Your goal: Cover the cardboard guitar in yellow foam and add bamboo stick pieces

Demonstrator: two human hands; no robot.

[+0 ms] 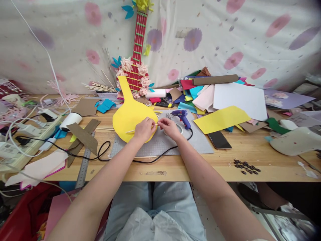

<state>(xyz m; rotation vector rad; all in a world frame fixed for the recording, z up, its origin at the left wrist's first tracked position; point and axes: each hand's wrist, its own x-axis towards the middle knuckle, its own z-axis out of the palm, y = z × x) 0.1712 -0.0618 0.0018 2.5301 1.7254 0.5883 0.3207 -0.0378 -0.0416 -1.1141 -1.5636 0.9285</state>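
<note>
A thin pale stick [130, 131] lies across the yellow fan-shaped cutout [126, 115], which has a long narrow handle pointing away from me. My left hand [145, 129] is closed in a pinch on the stick, above the cutout's right side. Close beside it, my right hand [169, 128] pinches at the stick's right end; its fingertips nearly meet those of the left. Whether anything is wound on the stick is too small to tell. Beneath both is a grey cutting mat [200, 144]. A purple glue gun [182, 117] and a roll of white tape [179, 129] lie just beyond my right hand.
A red paper guitar [137, 43] with pink flowers leans on the back curtain. Yellow paper [222, 119], a phone [219, 140], and dark beads [247, 166] are at right. Left are brown strips [84, 139], a power strip [30, 140] and a black cable [85, 156] running across the mat.
</note>
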